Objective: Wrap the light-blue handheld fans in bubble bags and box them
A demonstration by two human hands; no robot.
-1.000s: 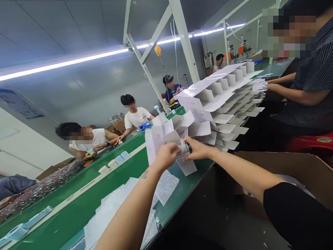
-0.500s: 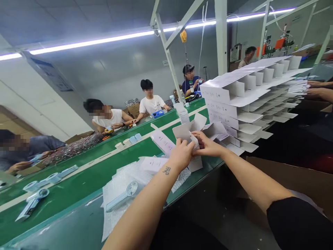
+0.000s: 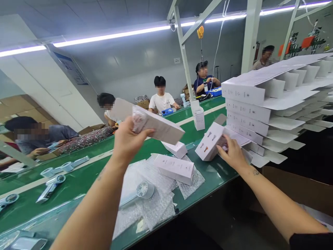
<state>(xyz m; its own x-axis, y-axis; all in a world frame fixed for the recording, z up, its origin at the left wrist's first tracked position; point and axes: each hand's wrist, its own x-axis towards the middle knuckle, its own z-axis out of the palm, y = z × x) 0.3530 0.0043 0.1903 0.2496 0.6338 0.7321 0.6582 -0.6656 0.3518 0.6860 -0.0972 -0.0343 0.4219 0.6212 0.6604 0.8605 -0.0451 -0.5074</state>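
Box point(image 3: 165, 129), seemingly within left grip point(image 3: 128, 138)

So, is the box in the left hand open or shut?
Open. The white box in the left hand has a flap sticking out, and crinkly plastic shows at that end.

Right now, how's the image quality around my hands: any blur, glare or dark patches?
Head view: strip light blown out to white; head view: bench glossy, with pale reflections near the printed box by the right hand, its icons discernible; head view: lettering on the lifted box in the left hand soft; area below the bench dark.
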